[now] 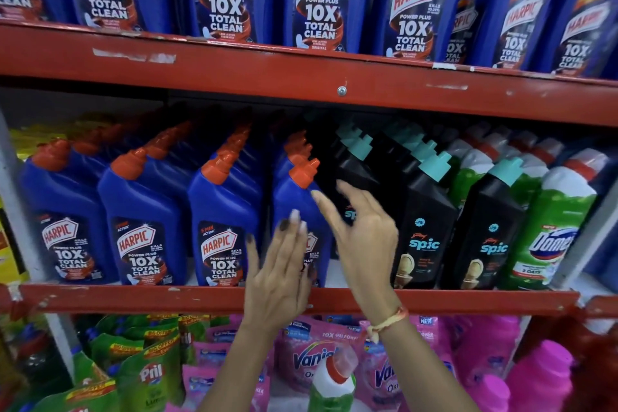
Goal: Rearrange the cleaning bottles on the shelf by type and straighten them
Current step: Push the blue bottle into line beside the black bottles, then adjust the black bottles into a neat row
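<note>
On the middle shelf stand rows of blue Harpic bottles (143,221) with orange caps, black Spic bottles (424,227) with teal caps, and green Domex bottles (551,227) at the right. My left hand (281,274) is open in front of the rightmost blue Harpic bottle (294,197), fingers spread against its label. My right hand (357,237) is open too, fingers apart, hovering in front of a black Spic bottle (354,170) just right of that Harpic bottle. Neither hand grips anything.
The upper shelf holds a row of larger Harpic bottles (317,0). Red shelf rails (167,298) edge each level. Below are green Pril pouches (147,375), pink Vanish pouches (301,354), pink bottles (535,375) and a loose green Domex bottle (331,385) lying tilted.
</note>
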`<state>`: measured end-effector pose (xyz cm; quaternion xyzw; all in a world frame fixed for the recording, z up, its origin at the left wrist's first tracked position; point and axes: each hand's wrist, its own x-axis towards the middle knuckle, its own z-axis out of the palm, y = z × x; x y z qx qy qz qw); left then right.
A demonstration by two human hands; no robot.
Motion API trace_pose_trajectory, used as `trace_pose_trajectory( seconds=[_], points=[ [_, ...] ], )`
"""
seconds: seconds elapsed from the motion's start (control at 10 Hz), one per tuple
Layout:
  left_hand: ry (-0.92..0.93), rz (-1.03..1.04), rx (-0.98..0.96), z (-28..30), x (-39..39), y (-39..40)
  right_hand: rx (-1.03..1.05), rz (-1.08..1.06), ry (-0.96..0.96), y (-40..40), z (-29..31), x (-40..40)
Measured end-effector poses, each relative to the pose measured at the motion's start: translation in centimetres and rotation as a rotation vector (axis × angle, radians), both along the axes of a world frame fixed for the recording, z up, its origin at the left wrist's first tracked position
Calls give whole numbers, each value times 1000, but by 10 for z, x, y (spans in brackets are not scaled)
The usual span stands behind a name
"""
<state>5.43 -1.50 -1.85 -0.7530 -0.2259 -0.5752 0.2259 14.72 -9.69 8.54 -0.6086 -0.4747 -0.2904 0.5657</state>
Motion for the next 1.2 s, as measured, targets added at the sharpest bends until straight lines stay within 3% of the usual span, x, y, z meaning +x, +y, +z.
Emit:
trace_pose_trajectory(
  seconds=[0.2,0.4,0.7,1.2],
  points=[
    [-29,-39,-52,9,21,-6,203,-105,22,-40,10,58],
    [-30,-27,-53,-1,29,-1,281,-239,104,-65,8,114],
    [-28,49,-6,-8,33,6,-23,-338,263,-79,4,159],
    [-42,74,18,-9,34,6,75,-438,74,-96,45,133]
  ],
)
